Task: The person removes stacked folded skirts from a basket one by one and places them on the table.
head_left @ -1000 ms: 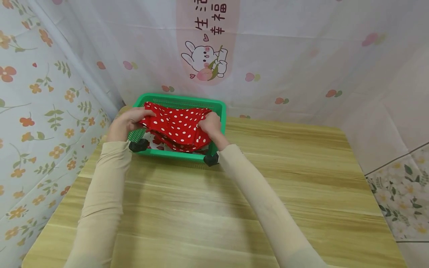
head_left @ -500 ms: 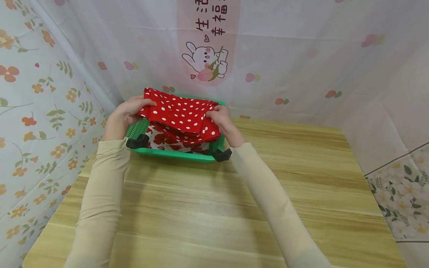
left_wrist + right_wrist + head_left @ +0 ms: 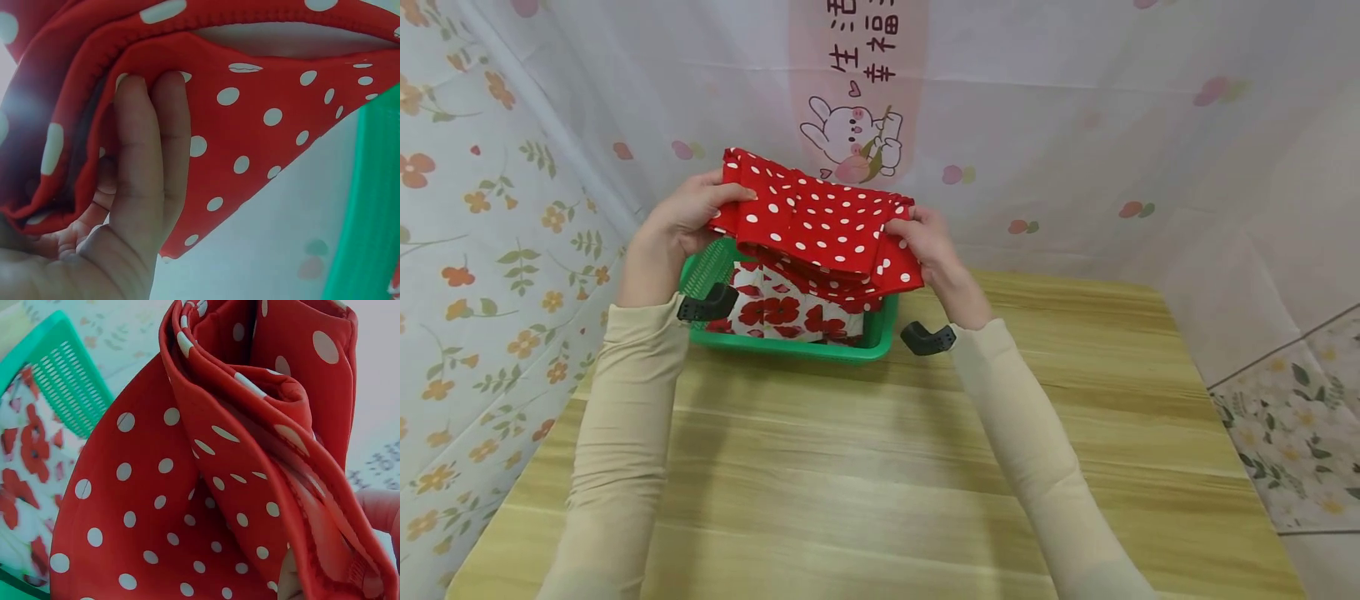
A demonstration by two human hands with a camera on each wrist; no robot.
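Note:
A folded red cloth with white polka dots (image 3: pixel 827 221) hangs in the air above a green plastic basket (image 3: pixel 805 346). My left hand (image 3: pixel 688 212) grips its left end, the thumb on top; in the left wrist view, fingers (image 3: pixel 140 144) lie against the folded layers. At the cloth's right end, my right hand (image 3: pixel 928 242) pinches the fabric between thumb and fingers. The right wrist view shows the stacked folds (image 3: pixel 250 425) from the side, with that hand mostly hidden behind them. Inside the basket lies a white cloth with red flowers (image 3: pixel 775 308), partly covered by the polka-dot cloth.
The basket stands at the back left of a wood-grain table (image 3: pixel 865 467). Behind it hangs a white curtain (image 3: pixel 1037 125) with a rabbit print. A flowered curtain (image 3: pixel 497 275) borders the left side. Black camera mounts (image 3: pixel 928 337) stick out from both wrists.
Both hands have lifted the polka-dot cloth up out of the basket, and the right hand has moved rightward. More of the flowered cloth below now shows.

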